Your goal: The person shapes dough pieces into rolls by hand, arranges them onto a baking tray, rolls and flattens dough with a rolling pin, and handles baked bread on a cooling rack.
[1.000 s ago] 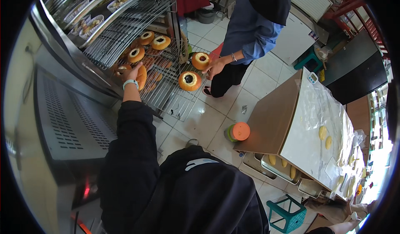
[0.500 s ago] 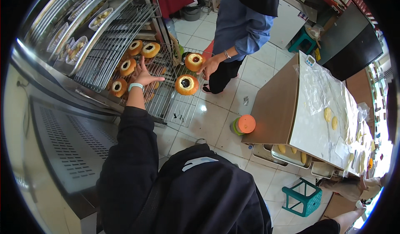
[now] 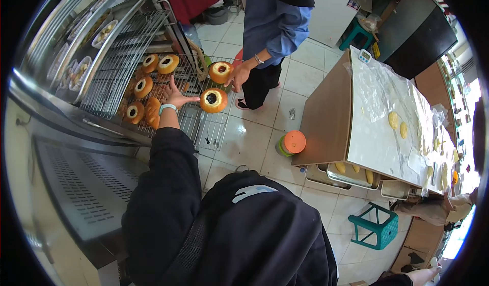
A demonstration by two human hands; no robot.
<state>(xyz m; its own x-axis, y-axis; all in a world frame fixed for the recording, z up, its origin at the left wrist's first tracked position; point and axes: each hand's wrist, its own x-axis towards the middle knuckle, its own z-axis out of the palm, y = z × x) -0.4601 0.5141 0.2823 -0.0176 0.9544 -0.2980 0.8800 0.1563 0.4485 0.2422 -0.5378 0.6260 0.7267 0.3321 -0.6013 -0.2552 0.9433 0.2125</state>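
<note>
My left hand, palm down with fingers spread, is over a wire rack pulled out from a metal rack cabinet. Its thumb points at a round bun with a dark filled centre; whether they touch I cannot tell. Left of the hand lie several more round buns and a browned ridged loaf. A co-worker's hand is at another filled bun. At the lower right edge, my right hand appears closed round something small and whitish, too small to name.
Trays with paper-lined pastries fill upper cabinet shelves. On the right stands a plastic-covered table bearing dough pieces, with trays beneath. An orange-lidded container and a green stool stand on the tiled floor.
The view has shifted, so the rack and table appear further left. My left thumb has come closer to the lower filled bun. The ridged loaf shows more clearly. My right hand sits lower in view.
</note>
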